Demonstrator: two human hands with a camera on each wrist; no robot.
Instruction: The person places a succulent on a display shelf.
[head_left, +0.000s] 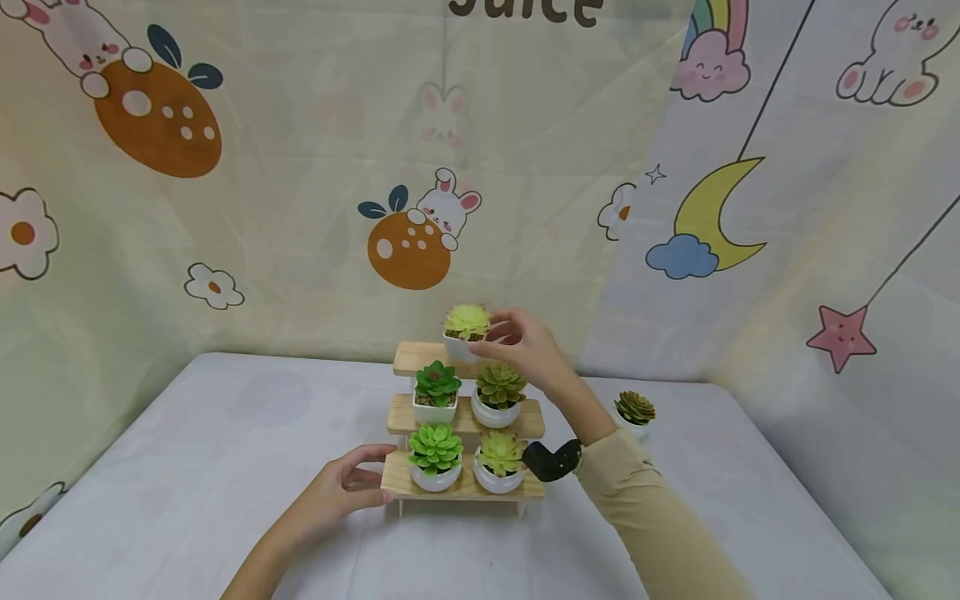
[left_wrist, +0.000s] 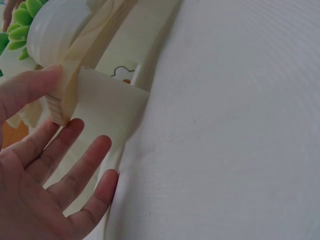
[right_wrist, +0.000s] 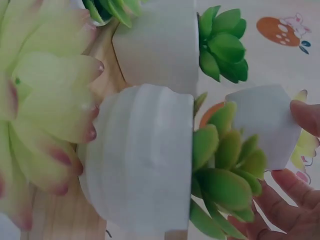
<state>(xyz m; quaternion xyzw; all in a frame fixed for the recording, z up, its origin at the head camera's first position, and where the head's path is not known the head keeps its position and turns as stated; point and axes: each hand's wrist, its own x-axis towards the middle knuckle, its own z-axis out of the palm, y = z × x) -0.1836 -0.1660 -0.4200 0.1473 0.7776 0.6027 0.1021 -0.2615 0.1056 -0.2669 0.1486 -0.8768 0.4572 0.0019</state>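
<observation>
In the head view a three-tier wooden plant stand [head_left: 463, 493] stands on the table. My left hand [head_left: 337, 490] holds the left end of its lowest shelf; the left wrist view shows the thumb on one face of the board [left_wrist: 75, 80] and fingertips at the other. At the top tier my right hand [head_left: 525, 346] pinches a yellow-green potted succulent [head_left: 467, 323] by its white pot [right_wrist: 265, 125]. Whether that pot touches the board cannot be told. Two succulents [head_left: 437, 390] [head_left: 501, 390] sit on the middle shelf, two more [head_left: 435, 454] [head_left: 499, 458] on the lowest.
A dark green potted succulent [head_left: 634, 410] stands on the table right of the stand, partly behind the right forearm. White cloth covers the table [head_left: 225, 467]. A printed curtain [head_left: 300, 208] hangs behind and at the sides. A black band [head_left: 552, 460] is on the right wrist.
</observation>
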